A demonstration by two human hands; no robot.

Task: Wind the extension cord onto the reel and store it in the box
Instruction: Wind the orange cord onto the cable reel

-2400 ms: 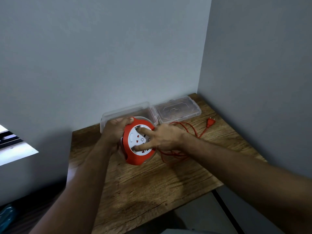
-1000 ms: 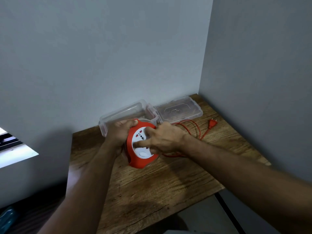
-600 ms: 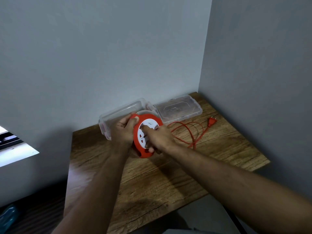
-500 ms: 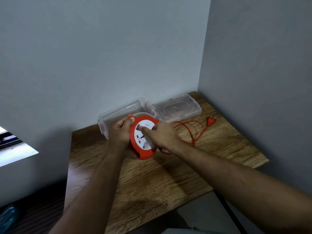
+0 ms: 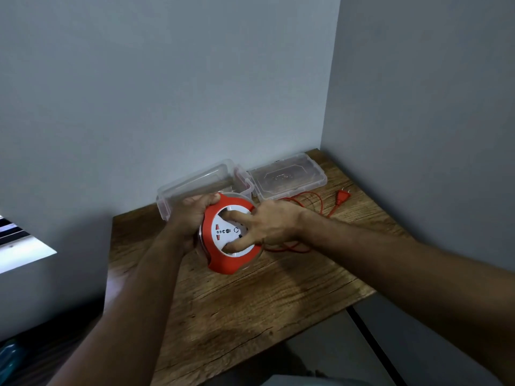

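A red reel [image 5: 220, 261] with a white socket face stands tilted on the wooden table [image 5: 250, 296]. My left hand [image 5: 192, 215] grips its upper left rim from behind. My right hand [image 5: 267, 225] lies on the white face, fingers pressed into its recesses. Loose red cord [image 5: 315, 201] trails right from the reel to a red plug [image 5: 342, 196] near the right wall. A clear plastic box [image 5: 195, 185] stands open behind the reel, against the back wall.
The box's clear lid [image 5: 287, 178] lies flat to the right of it, in the table's far corner. Grey walls close off the back and right sides. The table's front edge runs diagonally toward me, with floor beyond it.
The white face has turned under my right hand, and the fingers have shifted on it. Less loose cord lies on the table than 2.4 s ago. My left hand has kept its grip.
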